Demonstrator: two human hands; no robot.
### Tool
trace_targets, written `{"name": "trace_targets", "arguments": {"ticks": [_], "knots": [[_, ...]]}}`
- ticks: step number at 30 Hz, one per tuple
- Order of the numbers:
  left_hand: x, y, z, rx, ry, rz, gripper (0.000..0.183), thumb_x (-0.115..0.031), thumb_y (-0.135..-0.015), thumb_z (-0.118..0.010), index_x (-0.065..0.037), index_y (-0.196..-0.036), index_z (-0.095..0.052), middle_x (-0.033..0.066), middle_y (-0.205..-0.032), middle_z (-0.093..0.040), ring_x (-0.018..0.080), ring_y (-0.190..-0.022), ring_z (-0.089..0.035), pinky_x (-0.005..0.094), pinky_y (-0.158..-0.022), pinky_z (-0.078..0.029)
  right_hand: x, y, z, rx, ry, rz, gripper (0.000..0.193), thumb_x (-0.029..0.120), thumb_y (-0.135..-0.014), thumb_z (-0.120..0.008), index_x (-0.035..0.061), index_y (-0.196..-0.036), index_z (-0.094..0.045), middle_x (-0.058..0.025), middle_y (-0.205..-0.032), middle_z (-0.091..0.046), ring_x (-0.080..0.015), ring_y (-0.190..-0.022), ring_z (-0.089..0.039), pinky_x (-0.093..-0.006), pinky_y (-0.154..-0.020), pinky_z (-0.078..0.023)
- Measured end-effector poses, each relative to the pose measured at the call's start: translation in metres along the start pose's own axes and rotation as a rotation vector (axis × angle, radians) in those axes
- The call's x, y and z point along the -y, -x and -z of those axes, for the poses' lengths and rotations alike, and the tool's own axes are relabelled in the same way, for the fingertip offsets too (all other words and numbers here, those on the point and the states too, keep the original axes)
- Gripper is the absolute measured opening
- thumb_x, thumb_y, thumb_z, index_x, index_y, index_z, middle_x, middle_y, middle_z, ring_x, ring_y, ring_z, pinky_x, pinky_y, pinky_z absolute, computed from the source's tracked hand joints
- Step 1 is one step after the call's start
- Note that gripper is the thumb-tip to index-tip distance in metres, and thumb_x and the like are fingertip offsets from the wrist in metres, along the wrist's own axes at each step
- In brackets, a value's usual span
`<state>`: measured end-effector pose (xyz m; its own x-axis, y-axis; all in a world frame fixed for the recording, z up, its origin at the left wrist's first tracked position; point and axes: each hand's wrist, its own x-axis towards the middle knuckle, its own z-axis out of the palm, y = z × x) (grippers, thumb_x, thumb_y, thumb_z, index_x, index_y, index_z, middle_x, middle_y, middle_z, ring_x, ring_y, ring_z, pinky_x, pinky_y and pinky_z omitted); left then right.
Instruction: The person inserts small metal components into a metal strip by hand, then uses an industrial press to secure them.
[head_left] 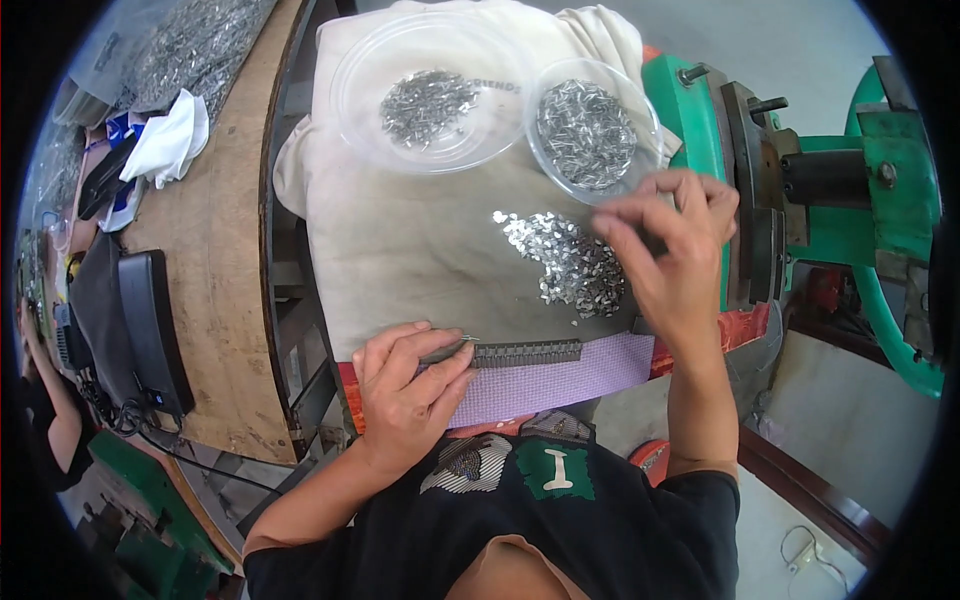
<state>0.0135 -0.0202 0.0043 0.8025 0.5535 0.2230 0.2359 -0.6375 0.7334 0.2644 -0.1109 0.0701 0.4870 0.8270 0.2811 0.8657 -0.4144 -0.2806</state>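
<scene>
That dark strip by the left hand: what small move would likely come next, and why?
Probably the right hand, raised over the loose metal pieces, brings one down to the dark strip, since the left hand steadies its end on the purple pad.

two dishes (430, 95) of metal bits behind loose pile (565, 262), toothed strip (525, 352) in front, w/ press (790, 200) at right

Head-worn fisheye view, steeply downward, close over the cloth-covered work surface (420, 240).

Bare cloth (400, 250) lies open between the hands; ahead, two clear dishes (420, 95) (590, 125) block the way, scattered metal clips (565, 260) crowd the middle, green machine (800, 190) walls the right.
</scene>
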Motion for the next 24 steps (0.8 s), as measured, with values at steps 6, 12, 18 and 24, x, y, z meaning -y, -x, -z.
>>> {"name": "trace_targets", "arguments": {"ticks": [6,12,18,24], "knots": [[0.001,0.0,0.0,0.003,0.011,0.01,0.031,-0.01,-0.067,-0.083,-0.011,-0.096,-0.073,0.0004,-0.107,-0.068,0.0252,-0.105,-0.059,0.0366,-0.087,-0.038,0.026,0.043,-0.001,0.325,-0.309,-0.048,0.014,0.022,-0.07,-0.083,0.0191,-0.082,-0.078,0.0044,-0.097,-0.058,-0.0265,-0.105,-0.044,-0.0417,-0.093,-0.03],[0.001,-0.001,0.0,-0.006,0.019,0.013,0.028,-0.01,-0.068,-0.083,-0.011,-0.093,-0.071,0.0006,-0.106,-0.068,0.0256,-0.106,-0.059,0.0371,-0.087,-0.038,0.034,0.056,-0.01,0.4,-0.316,-0.044,0.017,0.025,-0.07,-0.083,0.0166,-0.083,-0.078,0.0017,-0.101,-0.057,-0.0281,-0.108,-0.043,-0.0455,-0.094,-0.027],[0.001,0.0,-0.001,-0.018,0.029,0.003,0.026,-0.01,-0.069,-0.083,-0.01,-0.093,-0.071,0.0012,-0.107,-0.069,0.0258,-0.106,-0.059,0.0375,-0.088,-0.038,0.034,0.054,-0.009,0.386,-0.312,-0.043,0.012,0.023,-0.071,-0.083,0.0167,-0.08,-0.078,0.002,-0.104,-0.059,-0.0282,-0.109,-0.043,-0.0449,-0.094,-0.027],[0.001,0.001,-0.001,-0.017,0.034,0.001,0.024,-0.01,-0.069,-0.082,-0.01,-0.091,-0.071,0.0017,-0.107,-0.069,0.0265,-0.107,-0.059,0.0382,-0.088,-0.038,0.026,0.036,-0.001,0.266,-0.319,-0.071,0.012,0.021,-0.073,-0.082,0.0152,-0.081,-0.076,0.0018,-0.103,-0.061,-0.0275,-0.109,-0.043,-0.0428,-0.095,-0.03]]}}
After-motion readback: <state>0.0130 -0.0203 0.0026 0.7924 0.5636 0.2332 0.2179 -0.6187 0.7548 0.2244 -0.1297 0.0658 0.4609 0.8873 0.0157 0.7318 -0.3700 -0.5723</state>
